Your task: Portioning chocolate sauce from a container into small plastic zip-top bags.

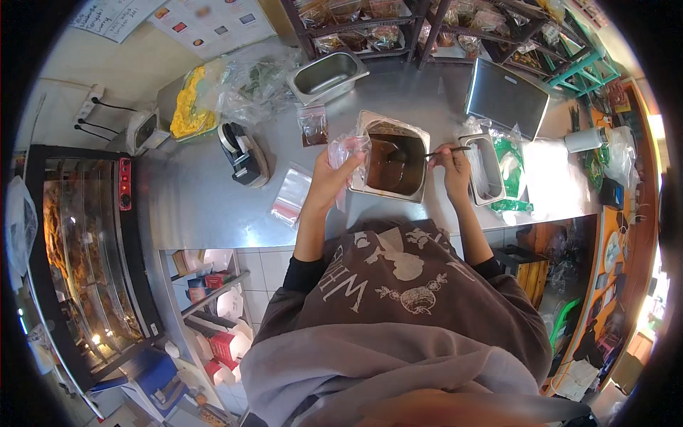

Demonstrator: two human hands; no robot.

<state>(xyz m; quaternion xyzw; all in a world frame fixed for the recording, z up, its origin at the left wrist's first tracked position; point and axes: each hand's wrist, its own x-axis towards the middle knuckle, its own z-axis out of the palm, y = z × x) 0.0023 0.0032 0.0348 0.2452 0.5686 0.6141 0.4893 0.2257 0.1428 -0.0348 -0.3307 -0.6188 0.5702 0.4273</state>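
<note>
A square metal pan [425, 184] of dark brown sauce stands on the steel counter in front of me. My left hand [341, 173] holds a clear plastic bag [349, 149] at the pan's left rim. In my right hand [452, 169] is the thin dark handle of a spoon or ladle [448, 151], whose other end reaches into the sauce. A filled clear zip bag [314, 126] lies up and left of the pan. Nearer me, a stack of flat zip bags [292, 195] rests beside my left forearm.
A tape dispenser [243, 157], a tray of yellow food [195, 107] and an oblong metal pan [328, 77] stand left and behind. To the right are a narrow metal container [486, 171], a green package [509, 171] and a dark flat-topped box [507, 99]. Racks of bagged food line the back.
</note>
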